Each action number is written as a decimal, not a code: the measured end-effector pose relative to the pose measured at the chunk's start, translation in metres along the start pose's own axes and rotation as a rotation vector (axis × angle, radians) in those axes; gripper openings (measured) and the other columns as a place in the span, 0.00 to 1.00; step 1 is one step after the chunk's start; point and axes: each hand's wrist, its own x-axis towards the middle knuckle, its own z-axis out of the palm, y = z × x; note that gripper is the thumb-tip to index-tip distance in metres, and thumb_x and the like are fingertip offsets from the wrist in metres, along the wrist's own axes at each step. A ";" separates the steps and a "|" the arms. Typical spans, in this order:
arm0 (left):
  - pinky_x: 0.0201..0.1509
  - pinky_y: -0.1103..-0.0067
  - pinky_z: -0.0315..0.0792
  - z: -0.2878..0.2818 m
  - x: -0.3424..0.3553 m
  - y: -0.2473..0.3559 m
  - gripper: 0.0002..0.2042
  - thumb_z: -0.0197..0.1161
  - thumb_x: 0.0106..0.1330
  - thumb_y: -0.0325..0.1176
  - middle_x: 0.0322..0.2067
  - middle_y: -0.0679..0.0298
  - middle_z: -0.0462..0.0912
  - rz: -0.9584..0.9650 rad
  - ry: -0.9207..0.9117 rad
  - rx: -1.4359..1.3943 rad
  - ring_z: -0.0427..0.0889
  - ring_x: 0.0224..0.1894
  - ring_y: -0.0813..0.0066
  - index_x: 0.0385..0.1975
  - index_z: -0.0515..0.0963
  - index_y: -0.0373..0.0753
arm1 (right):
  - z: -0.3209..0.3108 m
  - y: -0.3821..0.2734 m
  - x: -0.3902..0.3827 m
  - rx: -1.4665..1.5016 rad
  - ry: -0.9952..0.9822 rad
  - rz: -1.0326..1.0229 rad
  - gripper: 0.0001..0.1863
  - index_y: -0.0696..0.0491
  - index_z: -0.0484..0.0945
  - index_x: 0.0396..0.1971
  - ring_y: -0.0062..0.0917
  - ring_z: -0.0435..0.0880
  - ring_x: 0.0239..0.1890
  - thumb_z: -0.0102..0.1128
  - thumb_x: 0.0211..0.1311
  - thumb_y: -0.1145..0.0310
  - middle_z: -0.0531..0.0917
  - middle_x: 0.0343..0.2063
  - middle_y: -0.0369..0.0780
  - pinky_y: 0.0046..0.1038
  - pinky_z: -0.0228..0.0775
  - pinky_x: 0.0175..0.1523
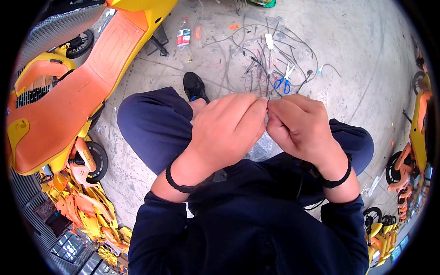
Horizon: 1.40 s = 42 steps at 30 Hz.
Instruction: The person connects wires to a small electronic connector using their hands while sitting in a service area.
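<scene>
Wires and scissors clutter upper centre; I see hand room over the floor, upper right; orange bodywork blocks upper left.

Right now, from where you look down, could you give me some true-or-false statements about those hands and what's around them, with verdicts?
1. The left hand and right hand have their fingertips close together. True.
2. The blue-handled scissors are in the right hand. False: they lie on the floor.
3. The plastic bottle is right of the wire tangle. False: it is to the left.
4. Dark bands go around both wrists. True.
5. The large vehicle at the left is green. False: it is yellow and orange.
</scene>
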 end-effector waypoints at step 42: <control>0.26 0.76 0.71 -0.009 0.004 -0.008 0.11 0.65 0.38 0.23 0.26 0.65 0.77 0.083 -0.113 -0.010 0.77 0.26 0.66 0.24 0.77 0.39 | -0.008 -0.001 0.000 0.062 -0.173 0.022 0.05 0.54 0.74 0.22 0.35 0.76 0.18 0.61 0.44 0.76 0.73 0.15 0.39 0.33 0.67 0.21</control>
